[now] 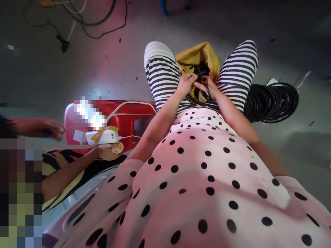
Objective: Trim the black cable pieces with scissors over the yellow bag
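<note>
I sit with striped trouser legs apart and a yellow bag [200, 55] between my knees. Both hands meet at the bag's mouth. My left hand [186, 83] is curled closed around black cable parts [200, 70] in the bag. My right hand [210, 89] is closed on a loop of black cable [196, 100] that runs across my lap. The cable's ends are hidden inside the bag.
A large coil of black cable [272, 101] lies on the floor to my right. At left, a red plastic stool [129, 120] holds a white power strip [103, 137]; another person's hands [49, 128] work beside it. Loose wires [88, 20] lie on the grey floor beyond.
</note>
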`<state>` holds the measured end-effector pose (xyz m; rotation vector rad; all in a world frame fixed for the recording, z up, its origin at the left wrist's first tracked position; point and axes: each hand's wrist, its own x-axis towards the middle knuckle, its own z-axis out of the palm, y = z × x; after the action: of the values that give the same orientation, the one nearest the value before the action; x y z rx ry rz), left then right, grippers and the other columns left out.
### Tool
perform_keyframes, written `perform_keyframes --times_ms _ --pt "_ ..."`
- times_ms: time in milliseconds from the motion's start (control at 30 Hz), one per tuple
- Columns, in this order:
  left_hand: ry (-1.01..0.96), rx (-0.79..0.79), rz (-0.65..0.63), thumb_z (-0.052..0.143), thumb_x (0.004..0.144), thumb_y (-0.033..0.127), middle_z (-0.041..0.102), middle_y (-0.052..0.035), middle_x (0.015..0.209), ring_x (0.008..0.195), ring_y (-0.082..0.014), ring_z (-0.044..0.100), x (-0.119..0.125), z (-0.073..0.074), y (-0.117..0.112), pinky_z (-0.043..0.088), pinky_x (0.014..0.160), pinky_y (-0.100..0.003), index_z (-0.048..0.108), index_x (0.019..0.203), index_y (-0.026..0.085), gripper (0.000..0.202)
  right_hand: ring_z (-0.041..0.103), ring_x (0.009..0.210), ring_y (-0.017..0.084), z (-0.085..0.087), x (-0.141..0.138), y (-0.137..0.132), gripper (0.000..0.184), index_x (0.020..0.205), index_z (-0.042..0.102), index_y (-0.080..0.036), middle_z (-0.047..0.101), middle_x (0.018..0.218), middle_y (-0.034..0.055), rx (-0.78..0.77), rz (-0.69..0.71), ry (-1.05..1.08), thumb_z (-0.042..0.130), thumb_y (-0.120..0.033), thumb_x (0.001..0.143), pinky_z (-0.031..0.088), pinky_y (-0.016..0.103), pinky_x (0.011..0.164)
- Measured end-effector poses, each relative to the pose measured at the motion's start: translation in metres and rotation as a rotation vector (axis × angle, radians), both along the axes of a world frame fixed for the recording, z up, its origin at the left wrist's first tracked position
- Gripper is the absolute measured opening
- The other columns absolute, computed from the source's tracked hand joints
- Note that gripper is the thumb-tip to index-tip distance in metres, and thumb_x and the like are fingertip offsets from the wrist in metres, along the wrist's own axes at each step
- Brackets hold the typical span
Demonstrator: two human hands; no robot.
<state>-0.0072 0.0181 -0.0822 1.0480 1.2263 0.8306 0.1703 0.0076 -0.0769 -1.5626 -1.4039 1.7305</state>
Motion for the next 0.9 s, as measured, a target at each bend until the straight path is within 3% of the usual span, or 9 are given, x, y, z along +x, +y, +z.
perform_keyframes --times_ms 267,433,600,733,900 --pt "0.016 -0.048 -0.007 0.059 0.102 0.061 0.044 0.0006 0.065 0.057 -0.0163 0.056 -0.003 0.002 0.003 0.051 0.06 -0.034 0.065 0.101 0.022 0.04 0.072 0.089 0.026 -0.006 0.002 0.004 0.103 0.159 0.037 -0.03 0.067 0.105 0.0075 0.034 -0.047 -0.013 0.079 -0.081 0.08 0.064 0.036 0.065" --pt "0.002 -0.092 -0.002 0.056 0.107 0.052 0.045 0.001 0.066 0.056 -0.0137 0.056 -0.007 0.012 0.004 0.047 0.061 -0.031 0.062 0.1 0.02 0.034 0.073 0.094 0.027 -0.015 0.006 0.007 0.104 0.162 0.035 -0.028 0.067 0.109 0.0094 0.065 -0.057 -0.022 0.079 -0.078 0.083 0.065 0.036 0.069" --pt "-0.104 -0.192 0.02 0.058 0.107 0.042 0.042 0.0044 0.065 0.042 -0.0028 0.035 -0.006 0.031 0.001 0.03 0.049 -0.019 0.053 0.091 0.019 0.029 0.074 0.09 0.029 -0.018 0.008 0.008 0.116 0.165 0.029 -0.029 0.069 0.109 0.0093 0.073 -0.003 0.033 0.081 -0.082 0.077 0.067 0.04 0.07" --pt "-0.13 -0.23 0.039 0.059 0.107 0.037 0.04 0.0061 0.06 0.039 -0.0006 0.028 -0.002 0.043 -0.001 0.018 0.045 -0.016 0.052 0.089 0.019 0.027 0.075 0.087 0.03 -0.015 0.007 0.007 0.119 0.164 0.03 -0.029 0.071 0.106 0.0093 0.064 -0.011 0.029 0.078 -0.088 0.073 0.068 0.041 0.069" --pt "-0.131 -0.256 0.072 0.063 0.106 0.036 0.04 0.0066 0.06 0.04 -0.0011 0.03 0.001 0.04 -0.001 0.016 0.044 -0.015 0.055 0.092 0.018 0.023 0.071 0.076 0.024 0.002 -0.001 0.005 0.106 0.158 0.036 -0.023 0.071 0.097 0.0076 0.033 -0.088 -0.075 0.077 -0.082 0.081 0.065 0.037 0.066"
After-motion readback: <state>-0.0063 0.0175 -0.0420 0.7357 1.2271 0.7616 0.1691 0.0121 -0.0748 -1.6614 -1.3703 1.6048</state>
